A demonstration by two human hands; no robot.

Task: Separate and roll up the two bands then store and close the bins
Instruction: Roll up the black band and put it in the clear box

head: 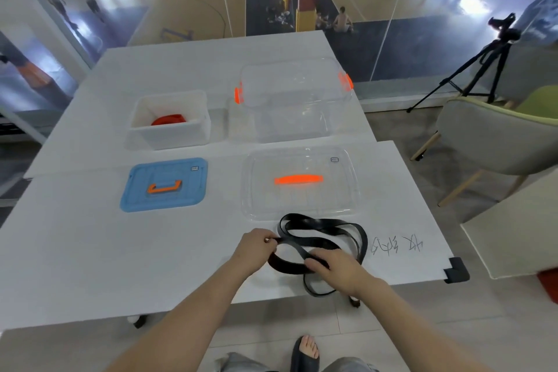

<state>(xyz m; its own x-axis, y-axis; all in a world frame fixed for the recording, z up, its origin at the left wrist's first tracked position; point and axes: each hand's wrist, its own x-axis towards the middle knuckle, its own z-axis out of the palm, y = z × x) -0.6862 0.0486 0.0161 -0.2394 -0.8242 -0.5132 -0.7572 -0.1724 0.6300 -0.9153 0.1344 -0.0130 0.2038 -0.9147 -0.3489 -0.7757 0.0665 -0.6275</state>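
A black band (pixel 326 228) lies in loose loops near the front edge of the white table (pixel 90 251), one loop hanging over the edge. My left hand (pixel 256 246) pinches the band at its left end. My right hand (pixel 335 269) grips a strand lower right of that. A rolled red band (pixel 168 120) sits inside the open white bin (pixel 169 133). The clear bin (pixel 296 100) with orange latches stands open to its right. The blue lid (pixel 164 184) and the clear lid (pixel 299 184) with an orange handle lie flat in front of their bins.
A grey and green chair (pixel 495 142) stands right of the table, with a black tripod (pixel 483 63) behind it. Handwriting (pixel 398 246) marks the table near its right front corner. My foot in a dark sandal (pixel 306 353) is on the floor below.
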